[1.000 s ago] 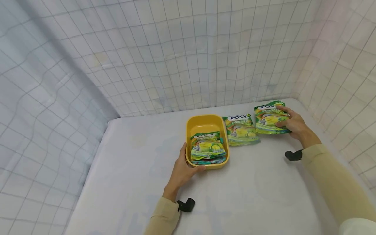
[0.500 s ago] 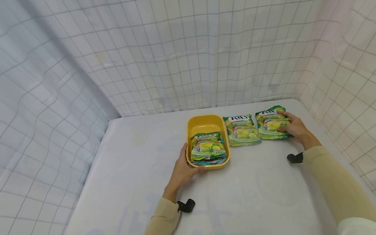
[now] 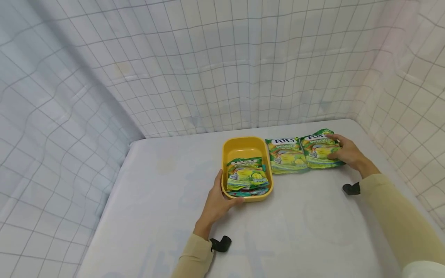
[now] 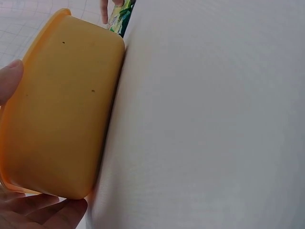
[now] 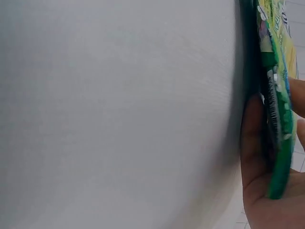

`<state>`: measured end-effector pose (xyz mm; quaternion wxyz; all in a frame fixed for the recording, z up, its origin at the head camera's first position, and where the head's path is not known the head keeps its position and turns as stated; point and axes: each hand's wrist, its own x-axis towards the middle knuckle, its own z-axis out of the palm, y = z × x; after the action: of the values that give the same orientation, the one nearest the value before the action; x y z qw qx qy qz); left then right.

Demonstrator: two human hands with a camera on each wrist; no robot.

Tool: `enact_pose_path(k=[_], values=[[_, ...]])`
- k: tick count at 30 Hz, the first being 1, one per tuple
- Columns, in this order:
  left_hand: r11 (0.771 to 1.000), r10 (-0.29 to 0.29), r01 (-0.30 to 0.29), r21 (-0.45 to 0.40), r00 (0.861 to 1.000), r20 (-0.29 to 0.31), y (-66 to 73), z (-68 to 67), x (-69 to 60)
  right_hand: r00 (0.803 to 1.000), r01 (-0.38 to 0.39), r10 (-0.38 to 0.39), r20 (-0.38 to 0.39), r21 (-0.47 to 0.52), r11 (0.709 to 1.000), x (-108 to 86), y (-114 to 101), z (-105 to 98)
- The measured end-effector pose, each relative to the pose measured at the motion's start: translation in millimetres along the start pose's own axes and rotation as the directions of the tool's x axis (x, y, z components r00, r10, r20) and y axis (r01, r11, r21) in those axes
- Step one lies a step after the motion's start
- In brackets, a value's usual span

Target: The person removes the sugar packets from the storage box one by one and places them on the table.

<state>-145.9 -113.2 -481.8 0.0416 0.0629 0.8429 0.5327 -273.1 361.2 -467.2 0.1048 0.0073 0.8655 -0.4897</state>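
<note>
In the head view a yellow tub (image 3: 240, 143) stands on the white table, with green candy bags (image 3: 247, 173) stacked inside. My left hand (image 3: 217, 203) grips its lower left corner, thumb on the near rim; the left wrist view shows fingers and thumb around the tub's wall (image 4: 66, 100). Just right of the tub lies one green bag (image 3: 286, 156). Beside it, my right hand (image 3: 349, 153) pinches a second green bag (image 3: 320, 151) by its right side. The right wrist view has that bag's edge (image 5: 282, 124) between the fingers, low over the table.
The white tabletop (image 3: 167, 185) stretches to the left and in front of the tub. Behind the tub and bags rises a white curtain (image 3: 240, 77) with a grid pattern, which also hangs on both sides.
My right hand has brought its bag down and nearer to me, and slightly left, against the lying bag. My left hand has kept its grip on the tub.
</note>
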Motion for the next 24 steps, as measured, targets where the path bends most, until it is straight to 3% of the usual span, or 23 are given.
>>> enact_pose_path(k=[10,16,24], values=[[1.0,0.015,-0.015,-0.01,1.0,0.003,-0.8,-0.6,0.3,0.997,-0.02,0.018,-0.07,-0.024,1.0,-3.0,-8.3,5.3],[1.0,0.021,-0.021,-0.017,1.0,0.0,-1.6,-0.5,0.5,0.991,0.007,-0.016,-0.136,-0.071,0.997,-7.3,-16.9,9.6],[1.0,0.025,-0.025,-0.017,1.0,-0.003,-3.0,0.0,0.4,0.982,0.087,-0.081,-0.171,0.031,0.996,-10.9,-36.3,18.1]])
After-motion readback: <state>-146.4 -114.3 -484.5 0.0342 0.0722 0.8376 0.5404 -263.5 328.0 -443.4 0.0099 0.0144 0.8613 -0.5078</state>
